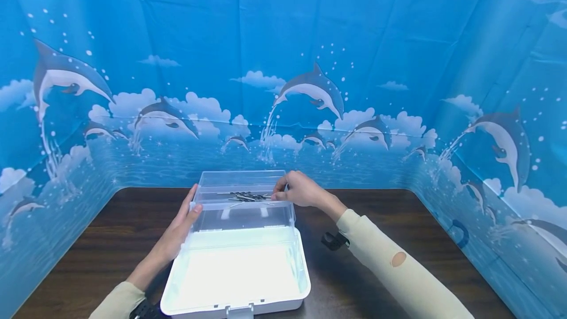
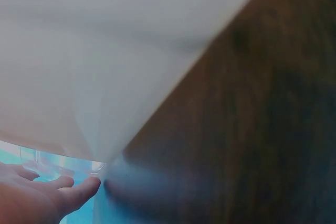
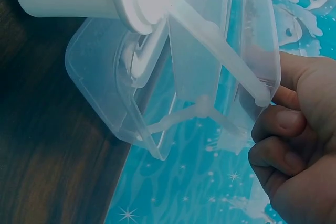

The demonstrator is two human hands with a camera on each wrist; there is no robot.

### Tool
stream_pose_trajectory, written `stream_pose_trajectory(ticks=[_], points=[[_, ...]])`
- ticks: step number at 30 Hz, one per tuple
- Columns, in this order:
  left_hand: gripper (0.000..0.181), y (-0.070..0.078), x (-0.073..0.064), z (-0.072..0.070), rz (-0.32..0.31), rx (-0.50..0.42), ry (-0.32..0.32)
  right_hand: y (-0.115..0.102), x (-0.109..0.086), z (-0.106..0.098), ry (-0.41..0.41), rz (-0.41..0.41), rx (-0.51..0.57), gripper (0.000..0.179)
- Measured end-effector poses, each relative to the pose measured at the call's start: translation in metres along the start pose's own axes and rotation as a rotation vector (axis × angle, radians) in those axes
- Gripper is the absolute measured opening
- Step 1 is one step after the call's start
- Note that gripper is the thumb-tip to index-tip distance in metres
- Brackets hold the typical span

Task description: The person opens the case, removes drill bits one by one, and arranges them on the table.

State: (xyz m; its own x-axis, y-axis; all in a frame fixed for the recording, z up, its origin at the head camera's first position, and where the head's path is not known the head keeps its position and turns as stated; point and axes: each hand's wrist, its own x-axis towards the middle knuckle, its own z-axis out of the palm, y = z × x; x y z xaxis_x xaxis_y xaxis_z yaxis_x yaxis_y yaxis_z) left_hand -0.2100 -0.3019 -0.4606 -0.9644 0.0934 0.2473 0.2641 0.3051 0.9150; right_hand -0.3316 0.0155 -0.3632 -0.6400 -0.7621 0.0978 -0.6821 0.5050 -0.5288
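A white storage box point(image 1: 304, 279) stands with its lid back and a clear tray point(image 1: 243, 221) raised at its far side. Dark and silvery thin rods point(image 1: 247, 196), like drill bits, lie in the tray. My left hand point(image 1: 177, 230) grips the tray's left end, thumb over the near rim and fingers along the outer side. At the right end, my right hand point(image 1: 303, 191) reaches over the wall, fingertips right at the rods' ends. Its lower fingers point(image 3: 278, 153) curl outside the tray wall. I cannot tell whether it pinches a rod.
White hinge arms point(image 3: 226, 56) link the tray to the box. The clear lid point(image 3: 97, 74) hangs behind the box. A clear latch point(image 1: 239, 311) is at the box's front. The dark wooden table point(image 1: 381, 279) ends at a blue dolphin-print sheet point(image 1: 283, 38).
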Motion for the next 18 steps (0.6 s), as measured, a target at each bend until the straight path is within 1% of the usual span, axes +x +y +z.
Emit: stream_pose_trajectory(ticks=[3,8,10,18], points=[[0.058,0.0013,0.0008,-0.0005,-0.003,0.009,0.005,0.0011,-0.0007,-0.0007,0.007,-0.01,0.018,0.011],[0.059,0.0017,0.0006,0.0001,0.037,-0.024,-0.014,0.0032,-0.0023,-0.001,0.02,-0.028,0.019,0.012],[0.059,0.0019,0.0006,0.0001,0.039,-0.027,-0.021,0.0045,-0.0031,-0.0008,0.028,-0.035,0.017,0.012],[0.058,0.0022,-0.0002,-0.0003,-0.017,0.002,-0.005,0.0084,-0.0048,0.002,0.06,-0.073,0.045,0.015]])
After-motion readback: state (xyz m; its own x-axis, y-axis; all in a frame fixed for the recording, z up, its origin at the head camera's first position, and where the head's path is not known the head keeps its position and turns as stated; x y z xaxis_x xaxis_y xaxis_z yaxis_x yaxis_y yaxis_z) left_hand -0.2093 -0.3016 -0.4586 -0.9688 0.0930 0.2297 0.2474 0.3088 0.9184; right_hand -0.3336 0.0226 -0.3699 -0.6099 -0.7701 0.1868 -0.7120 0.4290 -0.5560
